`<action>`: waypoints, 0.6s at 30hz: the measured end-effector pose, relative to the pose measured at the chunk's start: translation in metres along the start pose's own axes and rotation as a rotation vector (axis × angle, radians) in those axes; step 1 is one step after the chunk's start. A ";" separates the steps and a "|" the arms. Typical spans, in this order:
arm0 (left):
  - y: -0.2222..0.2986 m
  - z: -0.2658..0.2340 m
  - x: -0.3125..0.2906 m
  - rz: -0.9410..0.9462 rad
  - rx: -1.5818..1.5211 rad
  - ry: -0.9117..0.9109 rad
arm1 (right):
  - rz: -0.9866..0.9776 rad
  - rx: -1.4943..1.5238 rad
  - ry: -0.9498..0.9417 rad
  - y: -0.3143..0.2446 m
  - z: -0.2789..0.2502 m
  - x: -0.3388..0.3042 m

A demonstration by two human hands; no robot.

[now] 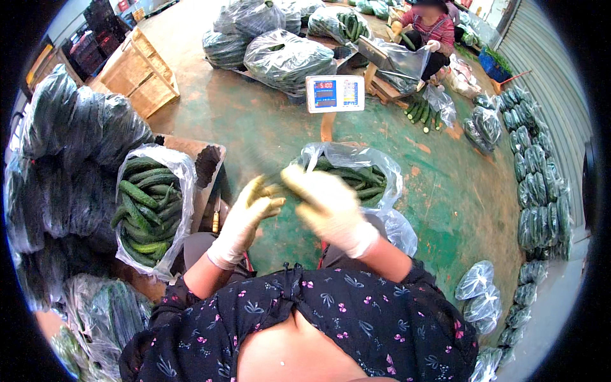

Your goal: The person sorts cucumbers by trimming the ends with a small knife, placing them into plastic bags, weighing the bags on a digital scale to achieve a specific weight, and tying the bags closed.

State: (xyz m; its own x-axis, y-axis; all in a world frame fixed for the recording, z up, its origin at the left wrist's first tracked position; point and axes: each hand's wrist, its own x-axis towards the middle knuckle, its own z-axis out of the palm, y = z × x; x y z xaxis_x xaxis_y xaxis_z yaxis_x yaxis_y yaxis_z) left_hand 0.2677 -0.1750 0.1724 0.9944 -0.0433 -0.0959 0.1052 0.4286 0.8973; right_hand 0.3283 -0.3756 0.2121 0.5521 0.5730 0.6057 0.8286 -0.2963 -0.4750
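Note:
Both my hands wear pale, yellow-stained gloves and hover over the green floor in front of my lap. My left hand has its fingers apart, with nothing in its grasp. My right hand is smeared by motion; a blurred dark green cucumber shows at its fingers. Just beyond the right hand, an open clear plastic bag holds several cucumbers below a scale display on a post. To the left, another open bag is filled with cucumbers, some curved.
Stacked bags of cucumbers crowd the left side, near a wooden crate. Large filled bags lie ahead. At the far right another person handles a bag by a second scale. Bagged cucumbers line the right wall.

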 end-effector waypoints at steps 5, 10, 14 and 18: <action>0.047 -0.079 -0.023 0.166 -0.314 0.445 | -0.115 0.256 -0.276 -0.017 0.026 0.015; 0.106 -0.218 -0.075 0.293 -0.200 0.886 | 0.339 0.137 -0.101 0.013 -0.030 -0.008; 0.090 -0.352 -0.086 0.149 0.069 1.013 | 0.683 0.356 0.135 0.080 -0.075 -0.103; 0.064 -0.346 -0.067 -0.162 0.342 1.195 | 0.830 0.276 0.092 0.079 -0.095 -0.120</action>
State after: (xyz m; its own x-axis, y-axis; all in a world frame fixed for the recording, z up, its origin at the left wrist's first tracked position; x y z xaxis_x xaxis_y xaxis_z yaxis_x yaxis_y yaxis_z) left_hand 0.2071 0.1675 0.0868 0.3649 0.8477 -0.3851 0.3992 0.2312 0.8872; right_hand 0.3360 -0.5401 0.1627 0.9816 0.1871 0.0393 0.1106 -0.3882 -0.9149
